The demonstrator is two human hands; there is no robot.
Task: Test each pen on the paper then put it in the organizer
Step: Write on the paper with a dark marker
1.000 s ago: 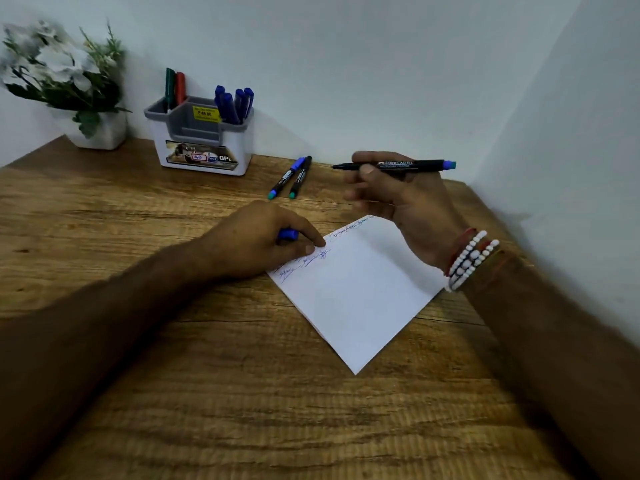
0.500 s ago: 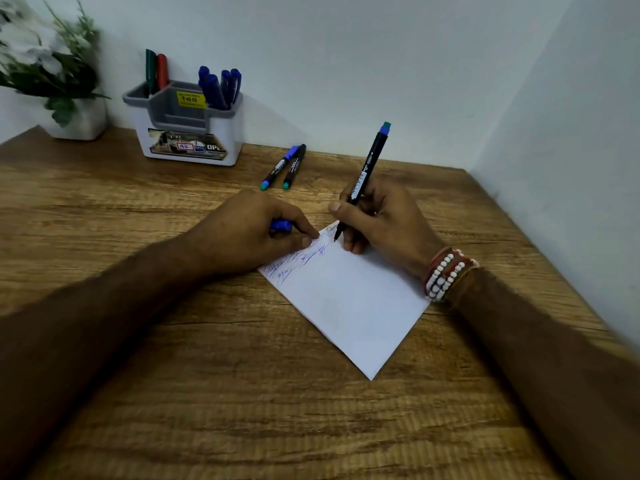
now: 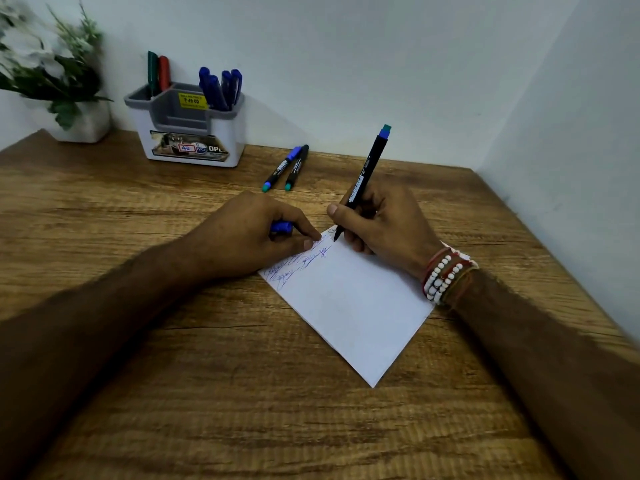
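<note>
A black blue-ended marker pen (image 3: 363,178), gripped in the right hand (image 3: 384,223), touched the white paper sheet (image 3: 356,306) for testing while the left hand (image 3: 249,237), clutching a blue cap (image 3: 281,226), steadied it.

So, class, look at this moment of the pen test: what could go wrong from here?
1. The left hand pins the paper only near its far corner, so the sheet might swivel under the pen gripped by the right hand.
2. That left hand rests over the blue scribbles; fresh ink may smear.
3. The blue cap is tucked in the left hand's grip; the pen could go into the organizer uncapped.
</note>
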